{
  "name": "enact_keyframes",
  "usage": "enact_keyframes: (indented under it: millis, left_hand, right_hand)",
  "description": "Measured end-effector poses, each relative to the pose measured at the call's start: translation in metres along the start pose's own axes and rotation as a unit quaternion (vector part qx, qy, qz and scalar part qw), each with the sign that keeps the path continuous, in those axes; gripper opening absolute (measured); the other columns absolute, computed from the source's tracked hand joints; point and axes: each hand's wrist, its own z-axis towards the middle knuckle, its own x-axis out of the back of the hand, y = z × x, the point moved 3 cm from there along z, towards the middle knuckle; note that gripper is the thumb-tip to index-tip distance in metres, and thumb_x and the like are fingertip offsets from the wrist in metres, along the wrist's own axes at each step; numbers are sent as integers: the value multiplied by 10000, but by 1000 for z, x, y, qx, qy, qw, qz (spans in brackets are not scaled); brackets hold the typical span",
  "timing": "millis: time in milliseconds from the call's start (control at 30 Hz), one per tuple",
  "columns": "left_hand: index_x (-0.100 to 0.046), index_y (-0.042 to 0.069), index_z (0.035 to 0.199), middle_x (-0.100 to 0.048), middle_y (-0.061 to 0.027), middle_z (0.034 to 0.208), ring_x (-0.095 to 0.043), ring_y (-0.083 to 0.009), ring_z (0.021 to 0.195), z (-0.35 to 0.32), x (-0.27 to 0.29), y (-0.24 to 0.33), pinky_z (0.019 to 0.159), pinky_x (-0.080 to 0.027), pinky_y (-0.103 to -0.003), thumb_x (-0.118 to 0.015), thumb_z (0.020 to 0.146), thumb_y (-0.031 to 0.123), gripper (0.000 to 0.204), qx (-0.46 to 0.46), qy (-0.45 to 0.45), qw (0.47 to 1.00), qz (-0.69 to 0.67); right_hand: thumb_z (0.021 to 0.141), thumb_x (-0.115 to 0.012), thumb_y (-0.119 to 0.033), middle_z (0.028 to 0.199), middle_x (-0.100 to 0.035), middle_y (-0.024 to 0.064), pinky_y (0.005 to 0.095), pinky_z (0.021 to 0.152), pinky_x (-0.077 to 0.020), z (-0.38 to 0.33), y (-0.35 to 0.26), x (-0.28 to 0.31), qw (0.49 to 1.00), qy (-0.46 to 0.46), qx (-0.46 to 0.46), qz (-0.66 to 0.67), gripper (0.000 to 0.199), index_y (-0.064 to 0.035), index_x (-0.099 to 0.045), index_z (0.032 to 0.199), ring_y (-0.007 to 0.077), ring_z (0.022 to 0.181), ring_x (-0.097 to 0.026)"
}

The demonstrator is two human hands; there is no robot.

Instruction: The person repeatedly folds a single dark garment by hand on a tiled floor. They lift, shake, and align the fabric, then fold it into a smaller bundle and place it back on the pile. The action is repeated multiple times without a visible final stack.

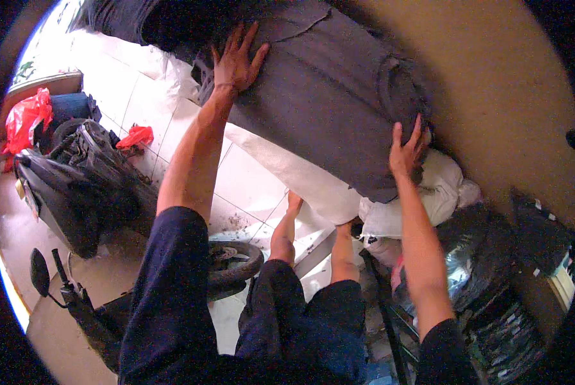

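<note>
The person stands over a large grey cloth [326, 90] spread wide across the upper middle of the view, from about eleven o'clock to two o'clock. The left hand [236, 61] lies flat on it at twelve o'clock, fingers splayed and released, pressing the fabric rather than gripping it. The right hand [406, 151], toward two o'clock, rests on the cloth's lower right edge with fingers spread; whether the fingertips pinch the hem or only press it cannot be told.

As a judgement, the spreading looks well along: most of the cloth lies smooth and open, with a stitched seam and a round fold showing near the right hand. What seems left is the lower right corner, which hangs over a heap of white sacks [422, 199], and the top, which runs out of sight.

Much is hidden. The upper edge of the cloth is cut off by the dark rim of the lens, and what carries it underneath cannot be seen. A white sheet [300, 170] shows below it, over the tiled floor [249, 173]. At nine o'clock stands a motorbike [76, 186] with a red plastic bag [24, 119] near it. The clutter at four o'clock is dark, shiny and hard to make out. The person's bare legs and dark shorts fill six o'clock.
</note>
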Motion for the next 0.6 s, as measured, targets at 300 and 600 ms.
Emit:
enact_keyframes:
  millis: [300,600]
  left_hand:
    - [-315,215,1678,-308,-157,1718,-291,-406,1565,1,-77,-81,1271,-234,-567,-469,1083,503,679,-209,-78,916,332]
    - [-308,222,1680,-269,-129,1742,-279,-382,1578,-46,-49,-34,1253,-219,-624,-480,1080,475,673,-70,116,970,204]
  right_hand:
    - [1066,-604,-320,1672,-400,166,445,1262,-291,-13,65,8,976,-130,-6,174,653,-40,-381,1611,311,1551,-354]
    - [916,-734,-154,1462,-600,173,438,1101,-471,-287,262,203,972,13,-199,123,524,-52,-609,1415,314,1365,-565]
